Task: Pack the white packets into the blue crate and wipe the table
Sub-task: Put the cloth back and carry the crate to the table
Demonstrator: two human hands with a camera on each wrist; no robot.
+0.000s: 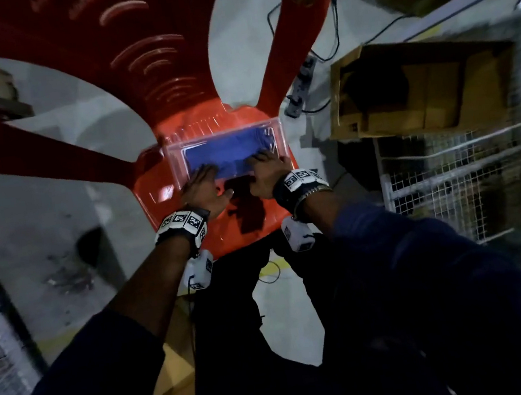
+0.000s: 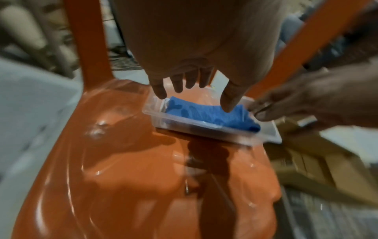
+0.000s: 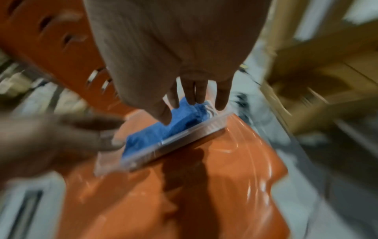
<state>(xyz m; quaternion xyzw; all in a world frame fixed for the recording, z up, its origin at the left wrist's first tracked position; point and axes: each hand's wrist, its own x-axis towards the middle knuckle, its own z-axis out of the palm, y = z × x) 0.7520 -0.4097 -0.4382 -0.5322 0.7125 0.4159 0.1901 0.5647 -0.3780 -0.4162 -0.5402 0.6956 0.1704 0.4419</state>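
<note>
A clear plastic box point(image 1: 222, 134) lies on the seat of a red plastic chair point(image 1: 156, 194), with a folded blue cloth point(image 1: 227, 155) inside it. My left hand point(image 1: 204, 186) is at the box's near left corner, fingers straight and spread above the cloth point(image 2: 204, 116). My right hand point(image 1: 270, 166) reaches over the near right rim, straight fingers on the cloth point(image 3: 155, 134). Neither hand grips anything. In the left wrist view the left hand point(image 2: 194, 97) hovers over the box point(image 2: 196, 135). In the right wrist view the right hand point(image 3: 184, 110) touches the cloth. No white packet or blue crate is in view.
An open cardboard box point(image 1: 420, 86) stands on the floor right of the chair. Wire mesh cages point(image 1: 449, 179) line the right side. A power strip with cables point(image 1: 300, 86) lies behind the chair. More cardboard point(image 1: 173, 374) lies by my legs.
</note>
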